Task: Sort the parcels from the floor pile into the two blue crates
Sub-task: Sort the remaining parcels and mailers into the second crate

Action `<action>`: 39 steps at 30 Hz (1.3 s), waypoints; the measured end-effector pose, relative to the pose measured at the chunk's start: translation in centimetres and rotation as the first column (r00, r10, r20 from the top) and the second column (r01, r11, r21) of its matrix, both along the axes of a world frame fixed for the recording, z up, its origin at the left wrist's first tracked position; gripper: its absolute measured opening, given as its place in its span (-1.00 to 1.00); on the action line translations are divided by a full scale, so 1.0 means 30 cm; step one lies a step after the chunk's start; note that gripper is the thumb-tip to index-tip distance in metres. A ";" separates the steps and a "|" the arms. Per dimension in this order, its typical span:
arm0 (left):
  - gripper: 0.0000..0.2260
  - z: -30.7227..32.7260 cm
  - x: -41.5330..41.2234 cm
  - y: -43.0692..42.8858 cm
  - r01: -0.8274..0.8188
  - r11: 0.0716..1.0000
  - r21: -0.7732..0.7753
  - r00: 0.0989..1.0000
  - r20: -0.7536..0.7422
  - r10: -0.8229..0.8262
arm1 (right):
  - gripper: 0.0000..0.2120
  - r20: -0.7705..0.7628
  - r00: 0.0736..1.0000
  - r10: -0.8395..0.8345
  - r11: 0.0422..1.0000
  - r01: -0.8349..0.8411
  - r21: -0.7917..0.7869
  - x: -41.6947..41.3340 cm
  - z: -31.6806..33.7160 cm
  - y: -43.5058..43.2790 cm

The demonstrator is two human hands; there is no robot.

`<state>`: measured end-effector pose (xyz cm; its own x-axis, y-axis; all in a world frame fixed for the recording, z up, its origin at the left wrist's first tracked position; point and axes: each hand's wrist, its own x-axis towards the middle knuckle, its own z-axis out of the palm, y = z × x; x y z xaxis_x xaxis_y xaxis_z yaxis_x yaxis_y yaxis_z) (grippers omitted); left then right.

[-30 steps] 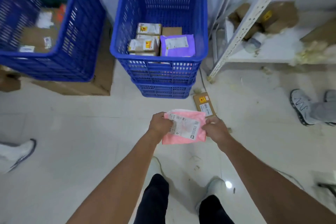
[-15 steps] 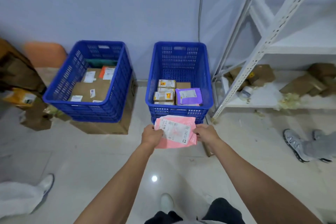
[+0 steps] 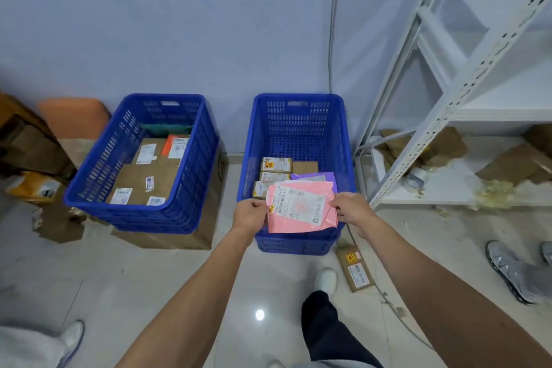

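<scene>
The pink mailer, pinched by left hand and right hand, has advanced over the right crate's near rim, seemingly ready for release.

A parcel storeroom is showing here; two blue crates are sitting by a bare wall; cardboard boxes are lying on white metal shelving at the right.

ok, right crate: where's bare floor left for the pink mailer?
Right crate: rear half bare, between back wall and brown boxes. Front is crowded: boxes left, purple mailer right. Both hands hold the pink mailer above the front rim.
</scene>
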<state>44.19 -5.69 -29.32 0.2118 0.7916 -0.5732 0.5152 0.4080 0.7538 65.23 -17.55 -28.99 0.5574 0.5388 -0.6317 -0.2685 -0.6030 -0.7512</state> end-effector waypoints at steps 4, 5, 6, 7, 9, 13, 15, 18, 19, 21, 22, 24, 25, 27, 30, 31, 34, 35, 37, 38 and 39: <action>-0.91 -0.036 0.163 0.138 -0.017 1.000 -0.005 1.000 -0.011 0.017 | -0.84 -0.008 1.000 0.021 0.999 -0.021 -0.025 0.178 -0.059 0.150; -0.91 -0.047 0.203 0.170 -0.016 1.000 -0.006 1.000 -0.021 0.016 | -0.86 0.000 0.999 0.033 0.999 -0.033 -0.029 0.220 -0.077 0.184; -0.90 -0.059 0.243 0.200 -0.017 1.000 -0.011 0.999 -0.030 0.017 | -0.88 0.008 0.999 0.038 0.998 -0.037 -0.043 0.250 -0.077 0.212; -0.88 -0.069 0.280 0.223 -0.016 1.000 -0.017 0.999 -0.039 0.016 | -0.89 0.012 0.999 0.039 0.997 -0.038 -0.064 0.279 -0.084 0.238; -0.85 -0.098 0.352 0.277 -0.014 1.000 -0.025 0.998 -0.059 0.013 | -0.89 0.010 0.998 0.070 0.993 -0.068 -0.099 0.341 -0.115 0.295; -0.86 -0.203 0.458 0.380 0.027 0.998 -0.053 0.992 -0.121 -0.033 | -0.85 0.127 0.974 0.189 0.964 -0.159 -0.214 0.449 -0.254 0.380; -0.86 -0.295 0.499 0.429 0.079 0.992 -0.095 0.983 -0.160 -0.094 | -0.83 0.165 0.957 0.237 0.940 -0.183 -0.287 0.463 -0.298 0.410; -0.84 -0.444 0.565 0.490 0.155 0.980 -0.124 0.954 -0.240 -0.181 | -0.70 0.189 0.943 0.276 0.901 -0.185 -0.391 0.457 -0.374 0.453; -0.83 -0.479 0.585 0.497 0.197 0.973 -0.120 0.936 -0.273 -0.223 | -0.65 0.170 0.946 0.276 0.889 -0.184 -0.419 0.452 -0.416 0.460; -0.79 -0.538 0.617 0.498 0.272 0.953 -0.132 0.898 -0.320 -0.301 | -0.55 0.140 0.953 0.270 0.858 -0.171 -0.485 0.433 -0.496 0.470; -0.79 -0.567 0.626 0.496 0.307 0.941 -0.145 0.877 -0.341 -0.339 | -0.51 0.121 0.955 0.269 0.839 -0.171 -0.517 0.421 -0.535 0.474; -0.79 -0.634 0.638 0.497 0.374 0.907 -0.193 0.824 -0.379 -0.421 | -0.46 0.091 0.954 0.287 0.806 -0.189 -0.561 0.405 -0.627 0.475; -0.78 -0.671 0.640 0.497 0.390 0.894 -0.219 0.807 -0.386 -0.446 | -0.44 0.076 0.953 0.294 0.793 -0.198 -0.577 0.398 -0.672 0.475; -0.77 -0.734 0.642 0.490 0.420 0.868 -0.267 0.778 -0.386 -0.495 | -0.39 0.041 0.960 0.276 0.769 -0.195 -0.609 0.382 -0.748 0.470; -0.71 -0.811 0.653 0.475 0.446 0.838 -0.313 0.741 -0.395 -0.543 | -0.33 -0.002 0.970 0.244 0.762 -0.193 -0.618 0.364 -0.833 0.463; -0.71 -0.831 0.658 0.471 0.452 0.832 -0.323 0.736 -0.393 -0.552 | -0.32 -0.019 0.972 0.236 0.761 -0.196 -0.619 0.361 -0.860 0.461; -0.79 -0.874 0.673 0.457 0.492 0.783 -0.381 0.686 -0.385 -0.618 | -0.27 -0.075 0.969 0.234 0.735 -0.227 -0.640 0.355 -0.915 0.460; -0.82 -0.882 0.677 0.451 0.497 0.764 -0.412 0.672 -0.374 -0.639 | -0.26 -0.080 0.968 0.238 0.730 -0.233 -0.643 0.353 -0.929 0.460; -0.84 -0.891 0.681 0.443 0.504 0.735 -0.453 0.663 -0.343 -0.666 | -0.24 -0.081 0.969 0.235 0.723 -0.230 -0.651 0.351 -0.941 0.459; -0.84 -0.896 0.681 0.440 0.511 0.728 -0.458 0.660 -0.333 -0.673 | -0.23 -0.079 0.971 0.226 0.722 -0.221 -0.656 0.351 -0.947 0.457; -0.85 -0.898 0.680 0.437 0.519 0.722 -0.458 0.655 -0.330 -0.680 | -0.22 -0.078 0.972 0.223 0.718 -0.217 -0.661 0.349 -0.946 0.454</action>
<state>64.59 7.43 -56.25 0.2344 0.3537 -0.9055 0.9633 0.0411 0.2654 75.71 -3.92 -57.37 0.4824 0.0942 -0.8709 -0.0610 -0.9882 -0.1407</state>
